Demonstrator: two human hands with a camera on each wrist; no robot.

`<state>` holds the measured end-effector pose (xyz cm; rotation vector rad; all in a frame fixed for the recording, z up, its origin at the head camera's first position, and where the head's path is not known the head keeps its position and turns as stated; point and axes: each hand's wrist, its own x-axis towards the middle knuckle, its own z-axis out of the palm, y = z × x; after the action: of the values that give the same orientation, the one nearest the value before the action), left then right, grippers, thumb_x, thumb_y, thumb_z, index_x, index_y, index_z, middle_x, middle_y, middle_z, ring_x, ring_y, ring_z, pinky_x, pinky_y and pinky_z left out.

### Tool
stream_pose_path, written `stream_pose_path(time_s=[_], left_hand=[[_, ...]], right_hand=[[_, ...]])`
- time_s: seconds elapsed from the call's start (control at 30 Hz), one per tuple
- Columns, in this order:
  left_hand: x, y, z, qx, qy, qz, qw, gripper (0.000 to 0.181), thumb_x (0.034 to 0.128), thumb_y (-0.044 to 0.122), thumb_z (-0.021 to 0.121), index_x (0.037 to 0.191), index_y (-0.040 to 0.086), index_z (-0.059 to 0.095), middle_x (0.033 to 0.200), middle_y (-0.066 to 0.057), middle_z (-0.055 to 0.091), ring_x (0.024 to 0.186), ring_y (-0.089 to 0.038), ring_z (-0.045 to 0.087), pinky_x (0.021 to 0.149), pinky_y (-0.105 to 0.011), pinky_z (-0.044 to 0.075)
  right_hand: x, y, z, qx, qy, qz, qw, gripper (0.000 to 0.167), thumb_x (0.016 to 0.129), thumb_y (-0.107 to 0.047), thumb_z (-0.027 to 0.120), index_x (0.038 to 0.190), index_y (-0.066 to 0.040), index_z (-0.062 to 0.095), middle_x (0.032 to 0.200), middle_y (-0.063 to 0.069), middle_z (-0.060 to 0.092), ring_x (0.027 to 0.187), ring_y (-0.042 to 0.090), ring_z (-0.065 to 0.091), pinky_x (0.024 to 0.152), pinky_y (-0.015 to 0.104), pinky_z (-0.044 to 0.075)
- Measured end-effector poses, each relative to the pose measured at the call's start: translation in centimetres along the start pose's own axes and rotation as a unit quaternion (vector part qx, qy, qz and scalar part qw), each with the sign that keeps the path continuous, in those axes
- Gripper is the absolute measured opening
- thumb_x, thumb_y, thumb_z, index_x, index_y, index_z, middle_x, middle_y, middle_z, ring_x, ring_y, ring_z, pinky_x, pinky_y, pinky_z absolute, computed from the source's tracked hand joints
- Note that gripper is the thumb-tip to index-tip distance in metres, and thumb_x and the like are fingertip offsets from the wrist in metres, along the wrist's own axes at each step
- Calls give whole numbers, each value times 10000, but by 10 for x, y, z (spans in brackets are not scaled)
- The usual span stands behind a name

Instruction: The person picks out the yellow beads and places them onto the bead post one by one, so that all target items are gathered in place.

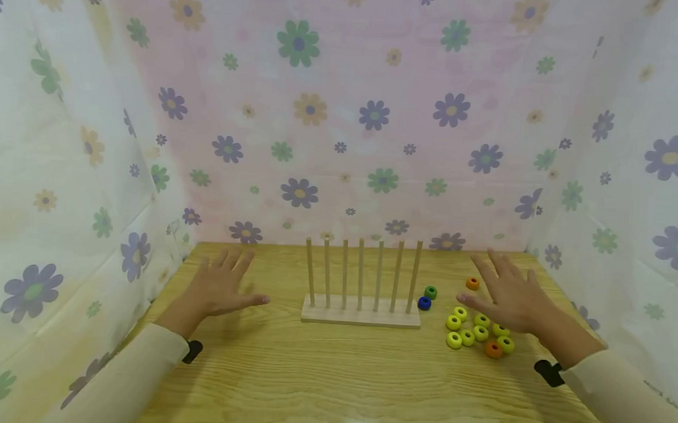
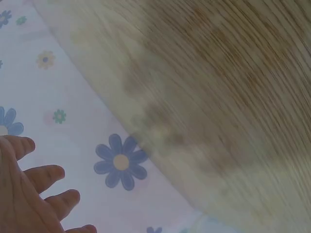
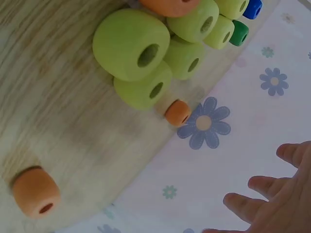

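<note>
Both hands are held over the table with fingers spread and nothing in them. My left hand (image 1: 220, 288) is left of a wooden rack (image 1: 360, 320) with a row of several upright bare pegs (image 1: 361, 275). My right hand (image 1: 511, 301) hovers above a cluster of yellow-green beads (image 1: 480, 333), partly covering them. An orange bead (image 1: 494, 350) lies at the cluster's near side and another orange bead (image 1: 472, 283) beyond it. A green bead (image 1: 431, 292) and a blue bead (image 1: 424, 303) lie by the rack's right end. In the right wrist view, one more orange bead (image 3: 36, 192) lies apart.
The wood-grain table (image 1: 332, 375) is bordered by a flower-printed cloth backdrop (image 1: 341, 155) at the back and on both sides. A dark strap piece (image 1: 193, 351) shows at the left wrist, and another dark piece (image 1: 549, 373) at the right.
</note>
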<state>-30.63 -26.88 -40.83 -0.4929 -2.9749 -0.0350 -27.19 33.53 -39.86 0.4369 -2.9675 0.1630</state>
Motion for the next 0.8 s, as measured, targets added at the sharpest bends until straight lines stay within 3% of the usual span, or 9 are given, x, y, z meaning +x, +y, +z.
stream_pose_path(time_s=[0.27,0.5,0.8], left_hand=[[4,15,4,-431,-95,115,9990,1217,807,921,506,1664,107,217,1678,-223,280,1524,-470,294,1162,-755,240],[8,26,6,-729,-132,138,9972,1201,804,901,544,1659,114,243,1682,-211,280,1527,-449,309,1180,-684,302],[10,34,11,-1342,-155,39,9908,1187,796,845,638,1677,190,186,1680,-188,297,1504,-478,336,1134,-728,328]], right_hand=[[-1,5,9,275,54,-212,9994,942,984,-702,518,1621,-46,291,1639,329,248,1370,622,394,1036,820,315],[-1,4,7,636,-130,-164,9978,909,1001,-676,514,1631,-64,281,1646,306,243,1410,616,328,1049,830,282],[1,10,13,603,103,-315,9976,815,998,-643,558,1591,-106,405,1639,256,316,1418,568,354,1058,806,310]])
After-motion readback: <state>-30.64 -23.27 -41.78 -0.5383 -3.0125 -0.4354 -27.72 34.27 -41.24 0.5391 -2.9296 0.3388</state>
